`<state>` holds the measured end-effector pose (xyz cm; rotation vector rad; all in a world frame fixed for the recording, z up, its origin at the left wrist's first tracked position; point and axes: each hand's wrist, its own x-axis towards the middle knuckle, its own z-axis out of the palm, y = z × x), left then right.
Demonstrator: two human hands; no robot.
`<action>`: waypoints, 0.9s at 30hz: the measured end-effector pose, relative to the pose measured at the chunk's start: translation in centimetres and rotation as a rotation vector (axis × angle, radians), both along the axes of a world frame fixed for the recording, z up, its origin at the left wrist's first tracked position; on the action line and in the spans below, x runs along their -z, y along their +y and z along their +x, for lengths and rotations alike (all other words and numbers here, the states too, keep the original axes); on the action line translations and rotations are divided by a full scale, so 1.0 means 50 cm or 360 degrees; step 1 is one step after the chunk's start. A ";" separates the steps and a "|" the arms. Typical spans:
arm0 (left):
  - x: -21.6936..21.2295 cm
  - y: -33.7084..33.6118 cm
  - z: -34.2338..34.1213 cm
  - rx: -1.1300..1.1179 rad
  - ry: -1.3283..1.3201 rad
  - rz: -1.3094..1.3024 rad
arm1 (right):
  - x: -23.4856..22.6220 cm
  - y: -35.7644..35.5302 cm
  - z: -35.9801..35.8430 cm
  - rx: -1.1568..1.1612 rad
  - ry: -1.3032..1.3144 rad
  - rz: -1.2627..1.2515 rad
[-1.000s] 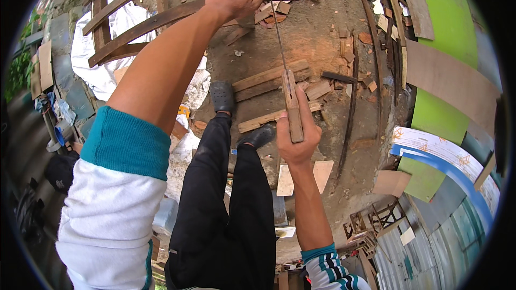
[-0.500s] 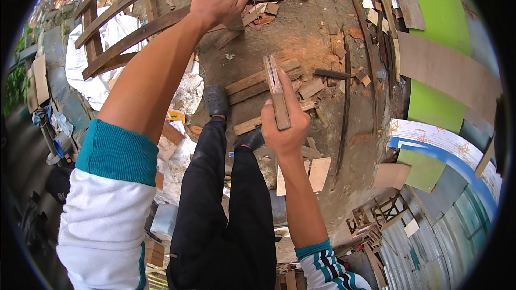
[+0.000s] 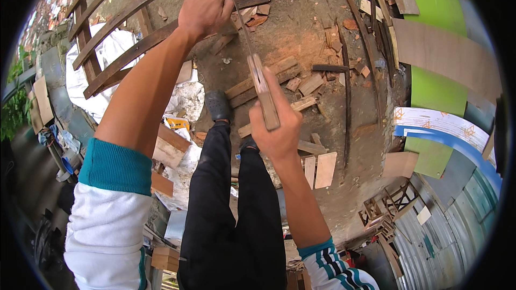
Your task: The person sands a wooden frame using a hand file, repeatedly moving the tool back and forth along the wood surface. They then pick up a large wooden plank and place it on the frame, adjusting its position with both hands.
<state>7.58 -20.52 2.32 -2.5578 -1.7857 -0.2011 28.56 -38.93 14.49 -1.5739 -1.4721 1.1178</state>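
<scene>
My right hand [image 3: 277,134] is closed around the wooden handle [image 3: 267,102] of a long knife, held out in front of me at about waist height. Its thin blade [image 3: 242,27] is seen edge-on and runs up and away to my left hand [image 3: 205,11]. That hand is stretched far forward with its fingers curled right beside the blade's far part. Whether it grips the blade or some small piece there is hidden. Below the hands are my legs in black trousers [image 3: 236,198] and a dark shoe [image 3: 217,104] on the dirt ground.
Short planks and offcuts [image 3: 317,169] lie scattered on the ground around my feet. Long curved wooden slats [image 3: 129,8] and white sacks [image 3: 110,48] are at the left. Green and brown boards [image 3: 435,48] lean at the right, with corrugated metal [image 3: 451,225] and small wooden frames [image 3: 392,204] below them.
Both hands and the knife have shifted left in the view. My left hand has dropped a little from the top edge. The grip on the handle is unchanged.
</scene>
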 end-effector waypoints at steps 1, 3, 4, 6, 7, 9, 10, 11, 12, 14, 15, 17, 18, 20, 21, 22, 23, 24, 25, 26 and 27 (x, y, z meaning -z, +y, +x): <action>-0.004 -0.001 -0.004 0.0006 0.0026 -0.0009 | -0.020 -0.040 0.014 -0.0012 -0.0054 0.0013; -0.017 -0.003 0.011 -0.0007 -0.0006 -0.0068 | -0.059 -0.080 0.037 0.0002 -0.0114 0.0038; -0.022 -0.002 0.013 -0.0016 -0.0010 -0.0095 | -0.072 -0.082 0.039 0.0015 -0.0103 0.0052; -0.033 0.001 0.008 -0.0017 0.0035 -0.0137 | -0.060 -0.068 0.027 0.0076 -0.0047 0.0035; -0.036 0.005 0.004 -0.0019 0.0058 -0.0157 | -0.029 -0.039 0.007 0.0091 -0.0012 -0.0040; -0.026 0.009 0.014 0.0013 0.0024 -0.0165 | 0.027 0.056 -0.037 0.0154 0.0012 -0.0080; -0.030 0.016 0.019 0.0023 0.0038 -0.0168 | 0.042 0.093 -0.047 0.0183 0.0036 -0.0028; -0.030 0.018 0.023 0.0023 0.0060 -0.0178 | 0.039 0.093 -0.041 0.0193 0.0042 -0.0035; -0.027 0.014 0.026 0.0040 0.0051 -0.0163 | 0.034 0.088 -0.037 0.0209 0.0053 -0.0051; -0.021 0.008 0.002 0.0054 0.0034 -0.0080 | 0.004 0.047 -0.032 0.0195 0.0080 -0.0033; -0.016 0.005 -0.009 0.0055 0.0015 -0.0041 | -0.024 -0.003 -0.018 0.0171 0.0050 -0.0094; -0.024 -0.001 0.001 0.0015 0.0025 -0.0174 | -0.069 -0.072 0.010 0.0142 -0.0024 -0.0106; -0.032 0.000 0.010 0.0005 0.0033 -0.0225 | -0.093 -0.084 0.018 0.0139 -0.0052 -0.0042; -0.026 0.004 0.009 0.0020 0.0019 -0.0147 | -0.079 -0.069 0.007 0.0145 -0.0104 0.0141; -0.022 0.005 0.006 0.0023 0.0013 -0.0111 | -0.043 -0.040 -0.011 0.0148 -0.0059 0.0023; -0.008 0.005 -0.002 0.0042 0.0038 -0.0059 | -0.012 0.008 -0.033 0.0151 -0.0022 -0.0102; -0.004 -0.005 0.008 0.0058 0.0013 -0.0087 | 0.019 0.067 -0.048 0.0186 0.0030 -0.0135; -0.006 0.003 0.016 0.0069 -0.0003 -0.0083 | 0.031 0.114 -0.057 0.0193 0.0048 -0.0222; -0.007 0.007 0.014 0.0067 -0.0006 -0.0080 | 0.040 0.131 -0.067 0.0201 0.0039 -0.0125; -0.008 0.012 0.013 0.0085 -0.0063 -0.0007 | 0.048 0.142 -0.075 0.0208 0.0028 -0.0028; -0.005 0.010 0.008 0.0056 -0.0165 0.0069 | 0.047 0.140 -0.080 0.0201 0.0020 0.0049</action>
